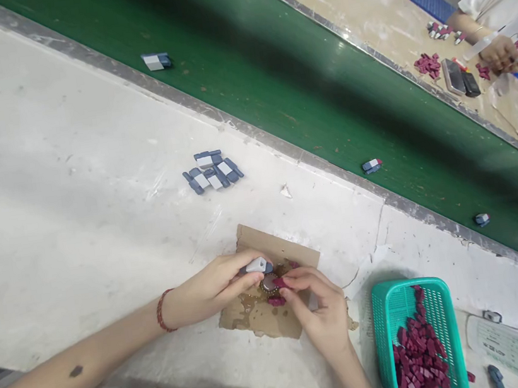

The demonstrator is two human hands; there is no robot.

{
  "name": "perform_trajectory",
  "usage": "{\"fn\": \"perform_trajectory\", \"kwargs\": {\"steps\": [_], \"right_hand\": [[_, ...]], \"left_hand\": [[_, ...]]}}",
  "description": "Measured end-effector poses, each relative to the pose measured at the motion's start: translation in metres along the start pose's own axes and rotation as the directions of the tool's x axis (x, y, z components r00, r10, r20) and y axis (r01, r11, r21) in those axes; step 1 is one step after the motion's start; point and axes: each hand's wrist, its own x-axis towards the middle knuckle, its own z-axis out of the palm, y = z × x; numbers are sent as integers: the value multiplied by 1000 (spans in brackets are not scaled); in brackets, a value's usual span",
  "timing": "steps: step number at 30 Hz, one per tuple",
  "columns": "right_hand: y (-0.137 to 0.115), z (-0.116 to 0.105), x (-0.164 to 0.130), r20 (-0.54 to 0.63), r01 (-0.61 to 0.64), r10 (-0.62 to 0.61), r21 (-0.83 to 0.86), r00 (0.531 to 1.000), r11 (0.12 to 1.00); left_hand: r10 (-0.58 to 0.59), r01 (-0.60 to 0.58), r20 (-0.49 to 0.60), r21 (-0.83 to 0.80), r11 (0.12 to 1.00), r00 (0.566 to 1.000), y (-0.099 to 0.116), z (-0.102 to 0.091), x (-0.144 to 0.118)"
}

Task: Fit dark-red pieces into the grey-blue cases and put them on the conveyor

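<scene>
1. Bottom right, a teal plastic basket [398, 309] sits on the white worktable [47, 183], and it's loaded along its right side with small maroon pieces [421, 357].
2. Centre stage: a scrap of brown cardboard [259, 308], stained and wet-looking, lies flat on the table with a small round metal cap [269, 282] sitting on it.
3. The left hand [214, 286] has its fingers closed around a grey-and-blue part [256, 265], holding it just above the cap.
4. The right hand [320, 313] pinches a single maroon piece [281, 283] between thumb and fingertips, right at the cap's edge; another maroon bit [276, 302] lies on the cardboard just below.
5. Further up the table, a cluster of blue-and-white parts [213, 171] lies well apart from the hands.
6. Beyond the table's metal edge runs a green conveyor belt [272, 77], carrying scattered single parts, one near the top left [156, 60] and one mid-belt [372, 165].
7. Across the belt, another person's hand [503, 54] works at a beige bench [359, 9] with its own maroon heap [428, 63].
</scene>
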Motion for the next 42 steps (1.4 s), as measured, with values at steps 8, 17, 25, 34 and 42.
{"fn": "perform_trajectory", "kwargs": {"steps": [8, 17, 25, 34, 42], "right_hand": [[6, -2, 1, -35, -202, 241, 436, 970, 877], [0, 9, 2, 20, -171, 180, 429, 983, 887], [-5, 9, 4, 3, -75, 77, 261, 997, 962], [-8, 1, 4, 3, -35, 34, 173, 999, 984], [-14, 3, -2, -6, 16, -15, 119, 1000, 993]], "left_hand": [[180, -189, 74, 143, 971, 981, -9, 5, -2], [294, -301, 65, 214, 929, 954, -8, 8, -1], [315, -326, 82, 205, 923, 945, -7, 9, 1], [239, -259, 106, 260, 930, 965, -9, 11, 0], [234, -248, 85, 233, 940, 968, -2, 14, -2]]}}
